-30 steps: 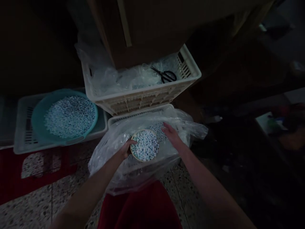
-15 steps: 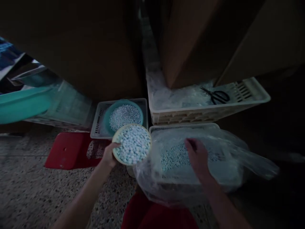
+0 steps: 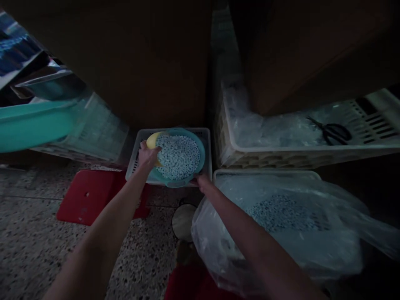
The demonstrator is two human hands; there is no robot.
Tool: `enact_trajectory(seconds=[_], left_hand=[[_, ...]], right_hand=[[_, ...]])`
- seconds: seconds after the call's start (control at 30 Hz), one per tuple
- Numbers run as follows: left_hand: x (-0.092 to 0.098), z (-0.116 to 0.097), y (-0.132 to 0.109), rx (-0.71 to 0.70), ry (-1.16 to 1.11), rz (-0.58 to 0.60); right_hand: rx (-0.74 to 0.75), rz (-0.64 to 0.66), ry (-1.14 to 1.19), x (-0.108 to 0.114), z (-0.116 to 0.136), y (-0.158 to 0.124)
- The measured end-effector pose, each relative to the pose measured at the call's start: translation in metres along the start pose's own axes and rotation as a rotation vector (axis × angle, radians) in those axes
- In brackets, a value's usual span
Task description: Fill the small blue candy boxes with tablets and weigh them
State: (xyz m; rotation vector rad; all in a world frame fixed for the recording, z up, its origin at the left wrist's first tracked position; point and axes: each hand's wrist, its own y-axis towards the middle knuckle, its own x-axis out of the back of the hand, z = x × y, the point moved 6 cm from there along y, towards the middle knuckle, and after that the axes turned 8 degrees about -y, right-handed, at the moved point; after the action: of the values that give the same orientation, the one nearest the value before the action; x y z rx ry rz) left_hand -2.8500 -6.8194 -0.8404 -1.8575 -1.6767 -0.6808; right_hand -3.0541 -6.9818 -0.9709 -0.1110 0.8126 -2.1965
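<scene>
My left hand (image 3: 148,155) grips a yellow bowl (image 3: 152,141), tipped on its side over the left part of a teal basin (image 3: 201,151). Small pale blue pellets (image 3: 179,157) fill the basin, and some lie at the tilted bowl's mouth. At the basin's lower right edge, my right hand (image 3: 201,181) has its fingers closed on the rim, partly hidden beneath it. The basin rests in a white plastic basket (image 3: 206,137).
A plastic-lined crate (image 3: 265,175) holding more pellets (image 3: 281,213) stands to the right. Behind it, a larger white basket (image 3: 262,152) contains plastic bags and black scissors (image 3: 333,132). A red stool (image 3: 84,196) and a turquoise tub (image 3: 34,127) are at left.
The yellow bowl, level and full before, has moved to the basin and been tipped, its pellets now in the basin. My right hand has left the lined crate for the basin's rim.
</scene>
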Motion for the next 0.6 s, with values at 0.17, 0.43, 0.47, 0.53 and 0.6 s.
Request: enact_trajectory(seconds=[0.17, 0.43, 0.47, 0.53, 0.6], left_hand=[[-0.007, -0.026, -0.007, -0.021, 0.189, -0.041], [-0.046, -0.061, -0.048, -0.334, 0.396, 0.003], [-0.047, -0.062, -0.050, -0.345, 0.405, 0.013], [-0.047, -0.062, -0.050, -0.360, 0.409, 0.026], [-0.044, -0.061, -0.050, -0.382, 0.407, 0.022]], right_hand=[[-0.014, -0.049, 0.009, -0.019, -0.001, -0.002], [-0.032, -0.029, 0.067, -0.008, -0.010, 0.004], [-0.031, -0.024, 0.073, -0.007, -0.010, 0.004], [-0.029, -0.020, 0.079, -0.005, -0.011, 0.003], [-0.030, -0.026, 0.079, -0.004, -0.012, 0.004]])
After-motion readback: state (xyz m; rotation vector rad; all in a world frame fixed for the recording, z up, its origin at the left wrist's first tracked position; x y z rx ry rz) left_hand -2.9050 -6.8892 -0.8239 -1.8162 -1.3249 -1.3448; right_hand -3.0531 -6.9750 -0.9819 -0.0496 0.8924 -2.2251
